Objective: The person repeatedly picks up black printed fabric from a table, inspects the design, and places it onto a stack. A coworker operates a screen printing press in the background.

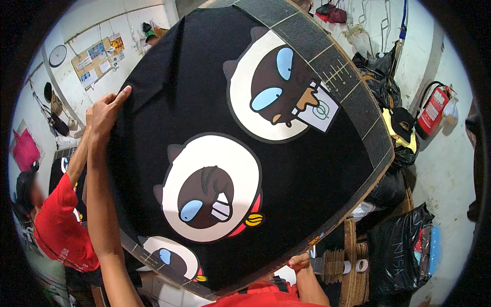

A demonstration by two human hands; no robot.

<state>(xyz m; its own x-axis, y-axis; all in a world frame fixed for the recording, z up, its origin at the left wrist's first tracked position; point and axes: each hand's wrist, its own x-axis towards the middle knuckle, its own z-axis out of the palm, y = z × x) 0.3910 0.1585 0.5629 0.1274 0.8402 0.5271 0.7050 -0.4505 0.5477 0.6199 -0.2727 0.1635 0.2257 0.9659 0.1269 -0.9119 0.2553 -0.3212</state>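
A large board [368,117] with a dark, grid-lined border fills the middle, tilted up. Black fabric [317,189] covers most of it, printed with cartoon animal faces in white, brown and blue. My left hand [106,110] is closed on the fabric's left edge, thumb pointing up; its other fingers are partly hidden. Folds run through the fabric near that upper left side. At the lower right, my right hand [299,262] grips the board's bottom edge, its fingers mostly out of sight underneath.
A co-worker in a red shirt [64,225] stands at the left, an arm raised behind mine. On the right are a black plastic bag [399,250], stacked brown boards [353,261] and a wall-hung fire extinguisher [432,110]. A clock [58,56] hangs at the far left.
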